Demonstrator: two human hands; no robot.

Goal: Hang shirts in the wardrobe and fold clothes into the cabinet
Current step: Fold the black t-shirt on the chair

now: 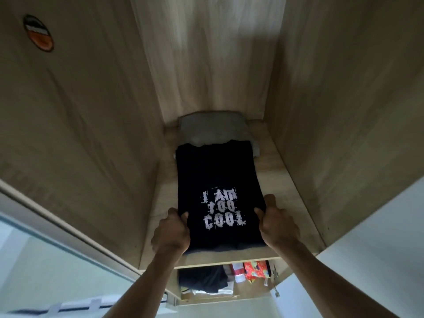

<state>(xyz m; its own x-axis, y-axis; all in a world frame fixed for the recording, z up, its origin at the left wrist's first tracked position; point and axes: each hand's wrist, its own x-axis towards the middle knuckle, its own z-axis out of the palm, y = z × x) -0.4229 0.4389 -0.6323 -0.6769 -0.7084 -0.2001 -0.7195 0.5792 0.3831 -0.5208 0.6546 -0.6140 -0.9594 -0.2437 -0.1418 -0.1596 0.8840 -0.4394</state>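
A folded black T-shirt (218,177) with white lettering lies flat on the wooden shelf (273,171) inside the cabinet. My left hand (171,230) grips its near left corner, thumb on top. At its near right edge my right hand (276,222) pinches the fabric the same way. The shirt's far end overlaps a folded grey garment (213,128) that sits at the back of the shelf.
Wooden side walls (332,111) and a back panel close in the compartment. The open left door (68,111) carries a round sticker (38,33). Below the shelf, a lower compartment holds dark clothes (202,278) and a red patterned item (257,270).
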